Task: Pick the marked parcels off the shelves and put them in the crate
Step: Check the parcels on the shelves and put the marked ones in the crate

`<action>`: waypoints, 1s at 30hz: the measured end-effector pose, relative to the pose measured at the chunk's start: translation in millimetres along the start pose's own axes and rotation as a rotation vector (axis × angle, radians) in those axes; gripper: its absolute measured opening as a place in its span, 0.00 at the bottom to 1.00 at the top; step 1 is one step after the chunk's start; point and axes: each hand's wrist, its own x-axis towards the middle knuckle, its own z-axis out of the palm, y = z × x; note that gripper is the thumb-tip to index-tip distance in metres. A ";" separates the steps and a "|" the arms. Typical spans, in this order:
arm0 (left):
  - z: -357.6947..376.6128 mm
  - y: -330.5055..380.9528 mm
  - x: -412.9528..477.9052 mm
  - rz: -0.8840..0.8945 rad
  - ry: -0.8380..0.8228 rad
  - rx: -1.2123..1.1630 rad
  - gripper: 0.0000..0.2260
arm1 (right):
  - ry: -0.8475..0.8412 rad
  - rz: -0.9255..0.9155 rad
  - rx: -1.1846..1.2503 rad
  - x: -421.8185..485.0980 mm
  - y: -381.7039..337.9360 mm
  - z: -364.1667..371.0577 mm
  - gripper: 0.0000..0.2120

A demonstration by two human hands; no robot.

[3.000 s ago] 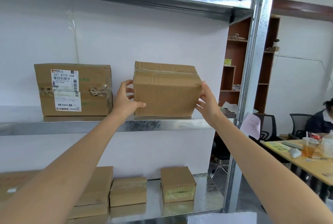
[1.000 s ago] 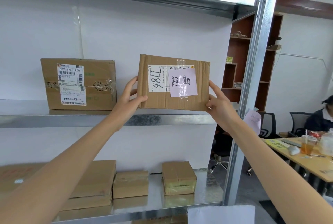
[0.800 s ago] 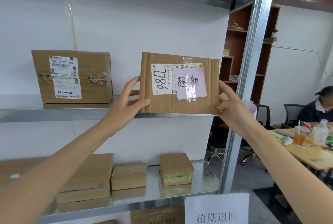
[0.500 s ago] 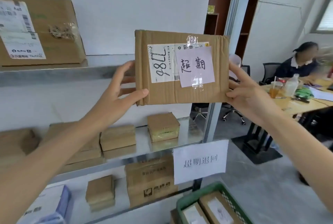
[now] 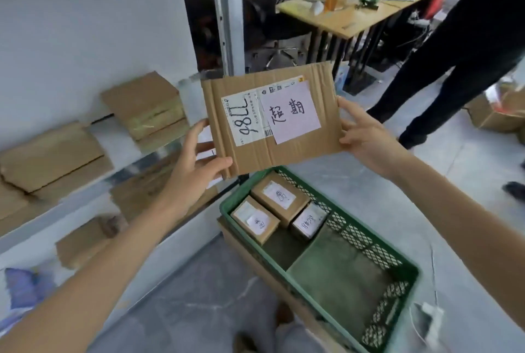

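The flat brown cardboard parcel with a white shipping label and a pink handwritten note (image 5: 270,120) has left the upper shelf where it was resting a second ago and now hangs in the air, tilted a little, marked face up towards the camera, above the far end of the green plastic mesh crate (image 5: 358,236) on the floor; so the pick looks done and only the lowering remains. The left hand (image 5: 196,165) grips the parcel's lower left corner, thumb curled over the front and fingers behind, while the right hand (image 5: 366,137) pinches the right edge, thumb in front and the other fingers out of sight behind; both arms reach forward and downward. In the crate three small brown labelled boxes (image 5: 279,199) sit together at the far end, and the near part seems free for this one. To the left the metal shelf (image 5: 191,97) carries more plain cardboard packets, and beyond stands a wooden counter with drinks (image 5: 341,17)
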 end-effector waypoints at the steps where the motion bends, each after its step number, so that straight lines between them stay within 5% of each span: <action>1: 14.4 -12.0 5.1 -0.040 -0.028 -0.013 0.28 | 0.031 0.036 0.010 -3.9 13.6 -9.6 0.34; 15: 210.0 -171.0 29.7 -0.599 -0.453 0.048 0.28 | 0.528 0.562 0.277 -116.4 248.2 -113.6 0.34; 22: 284.5 -250.9 34.3 -0.733 -0.674 0.184 0.24 | 0.806 0.706 0.388 -168.7 349.4 -111.9 0.27; 30: 332.1 -342.7 40.0 -0.742 -0.763 0.327 0.23 | 0.932 0.855 0.430 -159.8 433.2 -104.3 0.27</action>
